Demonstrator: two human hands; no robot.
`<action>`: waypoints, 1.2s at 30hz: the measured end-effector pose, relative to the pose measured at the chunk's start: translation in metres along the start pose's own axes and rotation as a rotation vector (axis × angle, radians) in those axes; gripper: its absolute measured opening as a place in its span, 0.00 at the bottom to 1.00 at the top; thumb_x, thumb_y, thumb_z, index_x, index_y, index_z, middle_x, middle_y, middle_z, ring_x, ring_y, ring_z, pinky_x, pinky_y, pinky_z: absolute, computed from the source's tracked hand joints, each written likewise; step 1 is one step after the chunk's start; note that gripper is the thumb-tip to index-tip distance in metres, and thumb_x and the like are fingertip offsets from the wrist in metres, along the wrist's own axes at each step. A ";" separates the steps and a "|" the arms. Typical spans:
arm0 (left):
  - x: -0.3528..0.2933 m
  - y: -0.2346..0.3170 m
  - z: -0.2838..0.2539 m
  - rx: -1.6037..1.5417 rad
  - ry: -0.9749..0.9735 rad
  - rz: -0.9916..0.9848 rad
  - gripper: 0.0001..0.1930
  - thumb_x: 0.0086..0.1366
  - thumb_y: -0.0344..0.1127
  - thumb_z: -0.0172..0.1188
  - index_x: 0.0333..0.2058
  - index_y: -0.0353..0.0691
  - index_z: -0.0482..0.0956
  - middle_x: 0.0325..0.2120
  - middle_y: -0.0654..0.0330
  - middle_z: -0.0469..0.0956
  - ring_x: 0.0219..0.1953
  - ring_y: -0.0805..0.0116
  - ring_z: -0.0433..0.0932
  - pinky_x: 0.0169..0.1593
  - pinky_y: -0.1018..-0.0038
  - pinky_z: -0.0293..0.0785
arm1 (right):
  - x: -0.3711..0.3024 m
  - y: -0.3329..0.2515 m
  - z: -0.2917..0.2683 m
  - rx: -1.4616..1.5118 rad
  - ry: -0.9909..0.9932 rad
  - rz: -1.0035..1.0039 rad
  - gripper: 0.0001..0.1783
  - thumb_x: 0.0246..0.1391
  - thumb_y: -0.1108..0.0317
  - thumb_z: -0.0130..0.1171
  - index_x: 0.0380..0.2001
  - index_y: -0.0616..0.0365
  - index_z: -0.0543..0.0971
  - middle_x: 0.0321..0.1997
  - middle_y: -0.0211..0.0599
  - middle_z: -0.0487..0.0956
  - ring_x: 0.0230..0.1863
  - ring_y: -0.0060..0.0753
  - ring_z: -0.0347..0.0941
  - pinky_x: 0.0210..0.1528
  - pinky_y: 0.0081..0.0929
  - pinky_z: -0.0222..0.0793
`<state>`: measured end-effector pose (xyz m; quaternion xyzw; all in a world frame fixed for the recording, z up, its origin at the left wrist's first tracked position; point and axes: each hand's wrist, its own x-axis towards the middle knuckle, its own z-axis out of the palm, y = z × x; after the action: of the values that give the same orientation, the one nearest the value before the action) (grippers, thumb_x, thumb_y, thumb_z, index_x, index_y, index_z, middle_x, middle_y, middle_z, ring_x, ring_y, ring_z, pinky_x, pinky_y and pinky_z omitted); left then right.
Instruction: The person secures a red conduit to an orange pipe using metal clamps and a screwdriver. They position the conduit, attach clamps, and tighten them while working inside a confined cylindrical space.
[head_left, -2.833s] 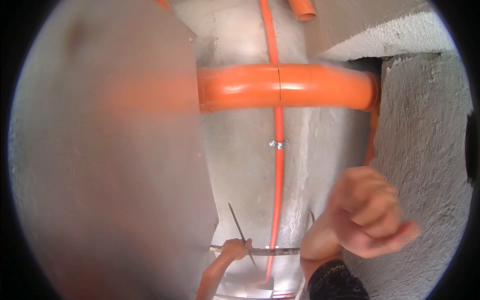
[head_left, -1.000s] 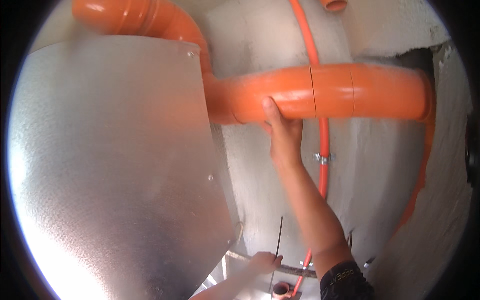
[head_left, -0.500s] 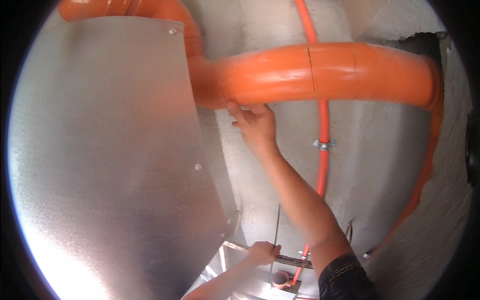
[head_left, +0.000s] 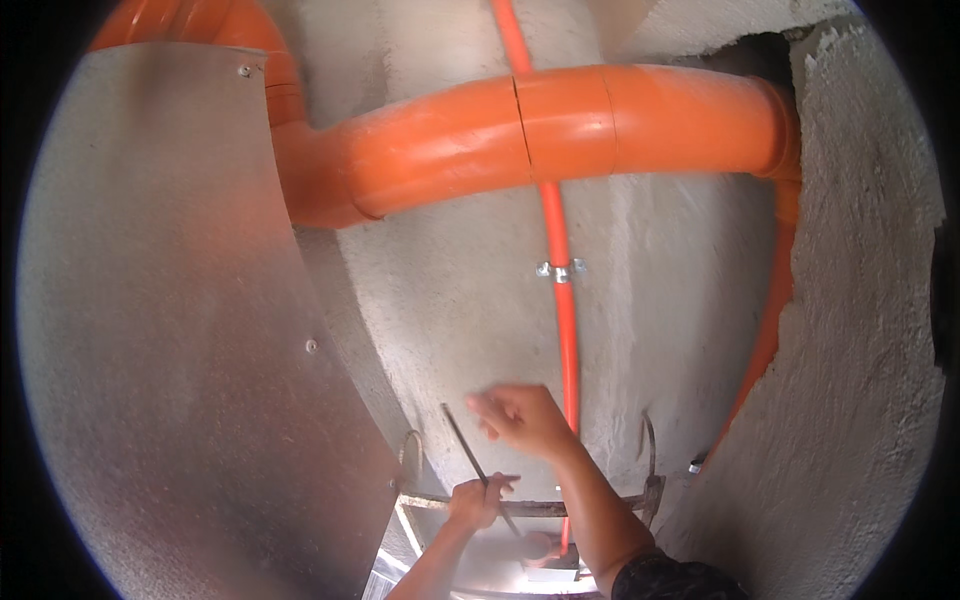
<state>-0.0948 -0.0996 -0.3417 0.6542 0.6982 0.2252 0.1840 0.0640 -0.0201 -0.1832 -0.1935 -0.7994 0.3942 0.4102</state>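
Note:
My left hand (head_left: 478, 503) is closed round a thin dark metal rod (head_left: 462, 436), which stands tilted, its upper end leaning left. Just above and to the right, my right hand (head_left: 528, 418) hangs in the air with nothing visible in it. Its fingers are slightly blurred, loosely bent and apart, pointing toward the rod's upper end without touching it. Overhead, a thick orange pipe (head_left: 450, 150) with visible joints runs across the concrete wall, apart from both hands.
A thin orange pipe (head_left: 568, 350) runs down the wall through a metal clamp (head_left: 560, 271). Sheet metal (head_left: 190, 300) fills the left side. Rough concrete (head_left: 860, 300) borders the right. Behind my left hand crosses a worn metal bar (head_left: 545, 509) of a frame.
My right hand has come down from the underside of the thick orange pipe. The rod in my left hand has tipped from near upright to a leftward slant. The view has shifted.

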 end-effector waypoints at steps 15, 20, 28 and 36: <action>0.002 -0.022 0.012 -0.444 0.161 0.178 0.43 0.77 0.66 0.10 0.76 0.53 0.60 0.52 0.60 0.85 0.49 0.57 0.85 0.53 0.65 0.79 | -0.107 0.090 0.066 0.057 -0.218 0.273 0.16 0.74 0.58 0.52 0.50 0.59 0.80 0.38 0.45 0.87 0.33 0.40 0.84 0.41 0.38 0.77; -0.001 -0.026 0.011 -0.099 0.100 0.268 0.39 0.79 0.63 0.15 0.70 0.53 0.68 0.49 0.59 0.86 0.48 0.53 0.85 0.55 0.61 0.78 | -0.128 0.069 0.060 0.143 0.060 0.430 0.17 0.76 0.56 0.50 0.56 0.55 0.79 0.31 0.37 0.86 0.34 0.29 0.85 0.39 0.30 0.78; 0.000 0.008 0.006 0.386 -0.093 0.058 0.39 0.77 0.68 0.25 0.54 0.54 0.85 0.40 0.51 0.87 0.49 0.48 0.85 0.54 0.51 0.79 | -0.159 0.020 0.024 0.004 0.550 0.004 0.19 0.74 0.69 0.49 0.62 0.65 0.76 0.31 0.33 0.83 0.26 0.22 0.76 0.34 0.22 0.74; -0.001 0.015 -0.002 0.382 -0.177 0.030 0.46 0.74 0.74 0.20 0.52 0.51 0.86 0.41 0.45 0.86 0.50 0.42 0.83 0.57 0.48 0.76 | -0.132 -0.083 -0.020 -0.354 0.778 -0.228 0.28 0.72 0.74 0.48 0.73 0.66 0.63 0.29 0.43 0.82 0.27 0.32 0.81 0.33 0.29 0.76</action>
<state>-0.0836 -0.1002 -0.3321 0.7048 0.6994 0.0329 0.1138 0.1589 -0.1453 -0.1770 -0.3055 -0.6569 0.1014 0.6818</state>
